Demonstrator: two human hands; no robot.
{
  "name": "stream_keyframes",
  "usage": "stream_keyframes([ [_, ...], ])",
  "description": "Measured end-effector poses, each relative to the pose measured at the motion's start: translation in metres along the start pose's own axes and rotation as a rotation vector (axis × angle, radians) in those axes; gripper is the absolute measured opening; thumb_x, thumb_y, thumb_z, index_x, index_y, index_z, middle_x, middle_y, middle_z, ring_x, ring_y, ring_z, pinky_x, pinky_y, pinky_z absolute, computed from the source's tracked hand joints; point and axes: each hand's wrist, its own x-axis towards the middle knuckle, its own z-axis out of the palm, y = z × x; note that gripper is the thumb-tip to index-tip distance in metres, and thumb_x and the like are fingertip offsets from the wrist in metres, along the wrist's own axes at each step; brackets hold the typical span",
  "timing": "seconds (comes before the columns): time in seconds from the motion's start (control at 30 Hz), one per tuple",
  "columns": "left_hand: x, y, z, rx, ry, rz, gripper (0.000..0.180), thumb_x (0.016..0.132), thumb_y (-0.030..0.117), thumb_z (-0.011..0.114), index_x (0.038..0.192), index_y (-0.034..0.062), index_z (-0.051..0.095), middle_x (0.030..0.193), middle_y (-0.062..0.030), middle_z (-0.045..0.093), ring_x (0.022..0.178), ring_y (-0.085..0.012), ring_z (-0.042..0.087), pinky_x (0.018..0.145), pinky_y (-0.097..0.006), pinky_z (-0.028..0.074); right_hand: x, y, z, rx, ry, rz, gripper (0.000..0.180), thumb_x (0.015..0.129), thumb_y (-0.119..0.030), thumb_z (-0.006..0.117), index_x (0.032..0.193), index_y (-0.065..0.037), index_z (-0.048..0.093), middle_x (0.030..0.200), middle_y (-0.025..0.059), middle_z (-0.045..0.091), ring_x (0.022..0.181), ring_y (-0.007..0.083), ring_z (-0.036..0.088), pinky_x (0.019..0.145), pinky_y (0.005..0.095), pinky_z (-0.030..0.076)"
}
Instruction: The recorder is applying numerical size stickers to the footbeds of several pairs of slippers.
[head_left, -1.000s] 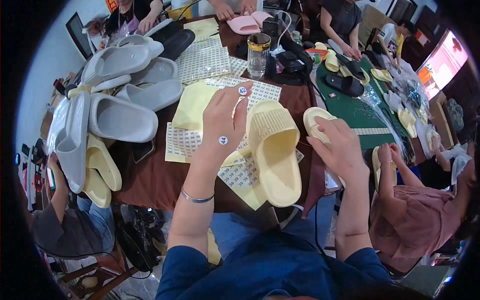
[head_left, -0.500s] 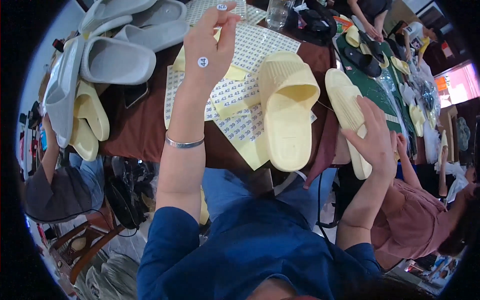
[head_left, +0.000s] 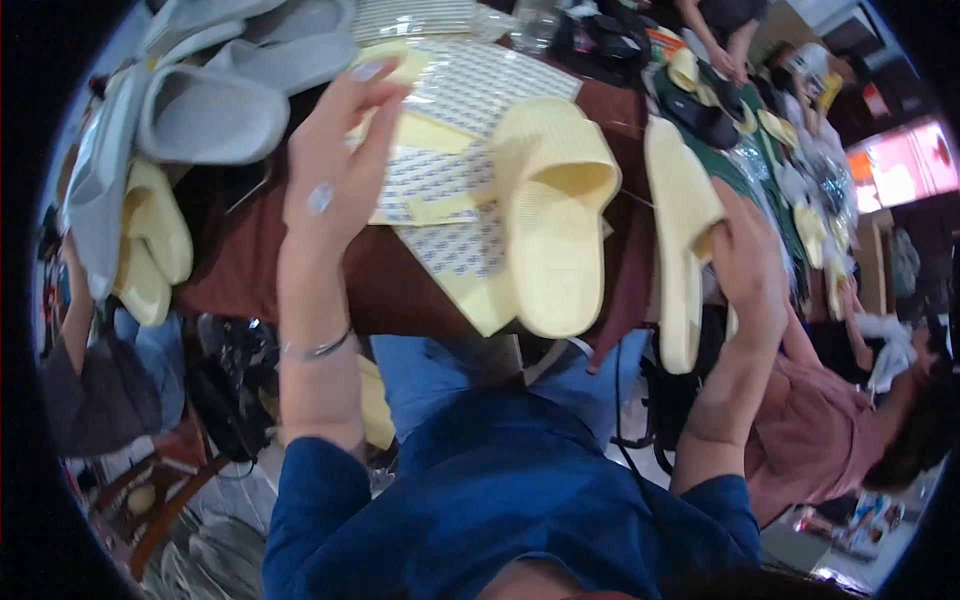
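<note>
My right hand (head_left: 745, 255) grips a pale yellow slide slipper (head_left: 678, 270) by its strap. The slipper is turned partly on its side at the table's right edge; another pale yellow edge shows behind it. My left hand (head_left: 335, 165), blurred, hovers above the table's left part with thumb and fingers apart. A small round sticker (head_left: 320, 198) clings to its back, another sits on a finger. Between my hands a second pale yellow slide slipper (head_left: 556, 220) lies sole down, its toe pointing away. It partly covers printed label sheets (head_left: 455, 240).
Grey slippers (head_left: 215, 115) are heaped at the far left, with yellow slippers (head_left: 155, 235) beside them. A brown cloth (head_left: 235, 270) covers the table. A green table (head_left: 715, 165) with more slippers stands at the right. People (head_left: 815, 400) sit on either side.
My right hand has taken hold of the right slipper and turned it partly on its side. My left hand has moved left and nearer, away from the label sheets' middle.
</note>
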Motion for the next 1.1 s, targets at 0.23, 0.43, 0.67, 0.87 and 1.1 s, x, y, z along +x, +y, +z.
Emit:
stream_keyframes([
  [0.23, -0.078, 0.016, -0.012, 0.115, -0.086, -0.091, 0.025, 0.094, -0.001, 0.058, 0.118, -0.005, 0.062, 0.101, -0.0148, 0.071, 0.094, -0.0197, 0.069, 0.084, -0.029, 0.052, 0.009, -0.019, 0.009, -0.115, 0.012, -0.032, 0.034, 0.082, -0.014, 0.062, 0.116, -0.009, 0.064, 0.089, 0.0155, 0.062, 0.087, 0.0348, 0.064, 0.073, 0.0436, 0.051],
  [0.43, -0.102, -0.004, -0.026, 0.135, -0.062, -0.153, 0.026, 0.095, -0.002, 0.058, 0.12, -0.006, 0.06, 0.104, -0.0145, 0.07, 0.096, -0.0185, 0.066, 0.09, -0.029, 0.049, 0.012, -0.01, 0.0, 0.106, 0.341, -0.277, 0.029, 0.081, -0.017, 0.074, 0.107, -0.005, 0.069, 0.08, 0.0089, 0.063, 0.074, 0.0253, 0.062, 0.066, 0.0359, 0.05],
  [0.67, -0.117, -0.019, -0.034, 0.154, 0.111, -0.184, 0.022, 0.094, -0.004, 0.059, 0.115, -0.0063, 0.06, 0.103, -0.0143, 0.069, 0.096, -0.0187, 0.066, 0.087, -0.03, 0.051, -0.021, -0.007, -0.002, 0.053, 0.088, -0.1, 0.031, 0.082, -0.016, 0.073, 0.11, -0.003, 0.067, 0.081, 0.0104, 0.063, 0.071, 0.0244, 0.061, 0.064, 0.0346, 0.05],
  [0.87, -0.111, -0.014, -0.028, 0.288, 0.09, -0.026, 0.018, 0.086, -0.007, 0.061, 0.103, -0.0027, 0.066, 0.1, -0.0155, 0.069, 0.091, -0.0297, 0.067, 0.079, -0.036, 0.054, -0.013, -0.002, 0.018, 0.025, 0.133, -0.118, 0.024, 0.082, -0.017, 0.071, 0.104, -0.009, 0.067, 0.086, 0.0096, 0.064, 0.084, 0.0304, 0.063, 0.072, 0.0416, 0.052],
  [1.1, -0.108, -0.009, -0.033, 0.352, 0.095, 0.039, 0.02, 0.085, -0.004, 0.062, 0.103, 0.0, 0.068, 0.096, -0.0136, 0.07, 0.088, -0.0307, 0.066, 0.078, -0.037, 0.052, -0.006, -0.009, 0.02, -0.037, 0.145, -0.16, 0.025, 0.08, -0.015, 0.072, 0.104, -0.008, 0.067, 0.086, 0.0093, 0.062, 0.085, 0.0296, 0.062, 0.072, 0.0408, 0.051],
])
